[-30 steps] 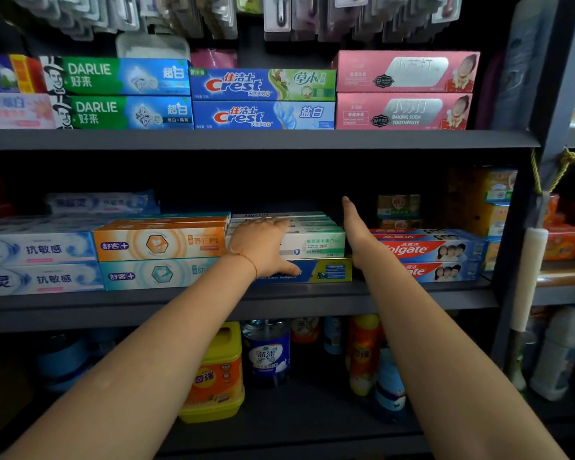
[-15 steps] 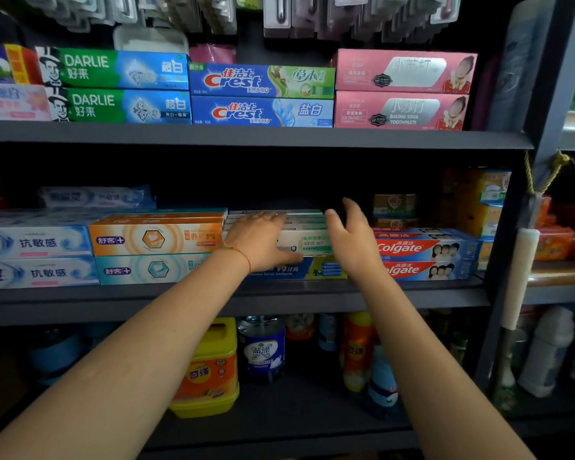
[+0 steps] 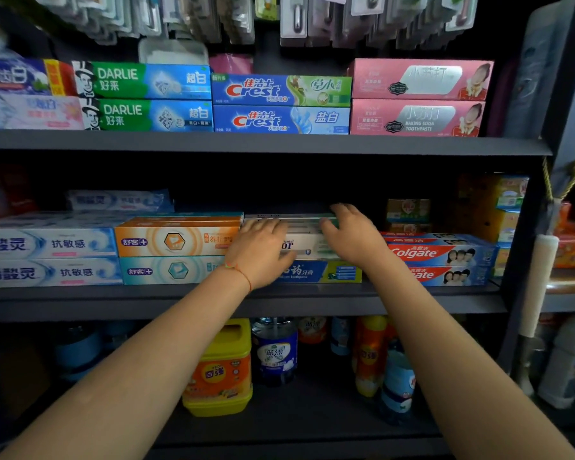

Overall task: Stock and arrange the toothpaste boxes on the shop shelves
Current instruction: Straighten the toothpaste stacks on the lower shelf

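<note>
— Fingers (image 3: 273, 227) of the left hand (image 3: 259, 250) lie spread over the white box (image 3: 301, 244)?
— Yes, curled round its left end; the right hand (image 3: 352, 237) clamps the right end.
— Where's the box?
— Middle shelf (image 3: 80, 295), atop a glossy blue box (image 3: 316, 272), between the orange box (image 3: 176, 240) at left and the red Colgate boxes (image 3: 439, 255) at right.
— Shapes?
— Long, flat cardboard cartons, printed.

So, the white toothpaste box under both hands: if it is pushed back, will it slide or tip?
The white toothpaste box probably slides: it lies flat on the blue box. It looks like stiff, light cardboard. The left hand and right hand at its ends should keep it straight.
</note>
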